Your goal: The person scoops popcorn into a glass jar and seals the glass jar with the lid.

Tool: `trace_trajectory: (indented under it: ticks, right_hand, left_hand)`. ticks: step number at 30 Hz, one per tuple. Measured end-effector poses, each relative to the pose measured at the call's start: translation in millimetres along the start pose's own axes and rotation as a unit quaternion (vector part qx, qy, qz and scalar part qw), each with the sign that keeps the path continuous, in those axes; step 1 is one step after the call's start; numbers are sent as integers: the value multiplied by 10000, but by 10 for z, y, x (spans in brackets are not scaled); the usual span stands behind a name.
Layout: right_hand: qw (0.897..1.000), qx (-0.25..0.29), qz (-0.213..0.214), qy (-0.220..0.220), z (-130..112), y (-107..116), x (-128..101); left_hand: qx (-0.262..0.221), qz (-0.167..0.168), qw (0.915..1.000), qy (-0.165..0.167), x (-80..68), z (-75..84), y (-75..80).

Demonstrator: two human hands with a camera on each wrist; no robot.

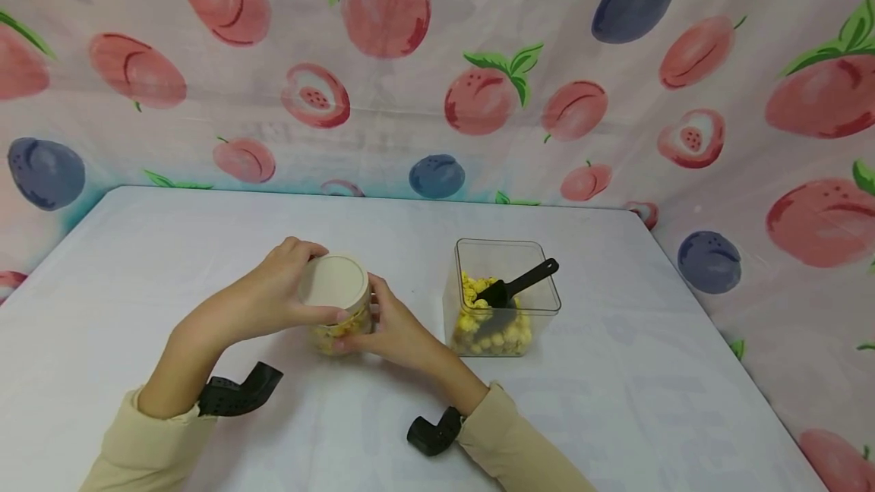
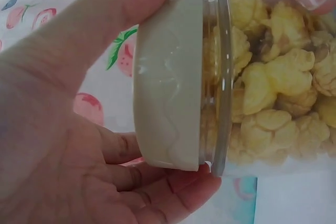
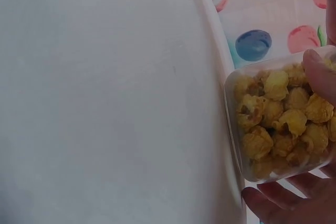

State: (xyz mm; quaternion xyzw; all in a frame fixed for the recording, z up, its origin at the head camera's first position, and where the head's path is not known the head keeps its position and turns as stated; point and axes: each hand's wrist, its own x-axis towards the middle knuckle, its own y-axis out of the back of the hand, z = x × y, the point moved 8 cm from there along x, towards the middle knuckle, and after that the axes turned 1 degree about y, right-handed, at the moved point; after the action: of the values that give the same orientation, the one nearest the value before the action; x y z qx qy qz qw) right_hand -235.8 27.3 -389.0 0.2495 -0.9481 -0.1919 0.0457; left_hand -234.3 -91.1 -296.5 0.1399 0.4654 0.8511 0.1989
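A clear jar [image 2: 283, 87] full of yellow popcorn stands on the white table, with a cream lid [image 1: 336, 281] on its mouth. My left hand [image 1: 279, 296] grips the lid from the left, thumb on one side and fingers on the other. In the left wrist view a strip of the jar's neck shows between the lid [image 2: 170, 82] and the ring below it. Lower down, my right hand [image 1: 396, 329] holds the jar's body, its thumb across the front; the right wrist view shows popcorn behind the clear wall [image 3: 283, 124] beside the thumb.
Right of the jar stands a clear square container [image 1: 502, 332] part filled with popcorn. A black scoop [image 1: 522, 283] leans in it, handle over the rim. Black wrist mounts [image 1: 239, 393] sit on both forearms. Fruit-print cloth [image 1: 396, 120] hangs behind the table [image 1: 615, 401].
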Motion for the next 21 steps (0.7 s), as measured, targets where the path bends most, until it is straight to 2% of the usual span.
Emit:
trace_trajectory:
  ticks: [10,14,21]
  right_hand:
    - [9999,-129,87,58,6,18,11]
    - [9999,-82,95,47,3,21,14]
    - [9999,-129,64,-22,10,22,17]
  left_hand:
    - [-233,-48,9996,-126,10,-12,2]
    - [-626,-118,9976,-271,21,-53,5]
    - [-1356,-443,9892,-343,41,-172,-47]
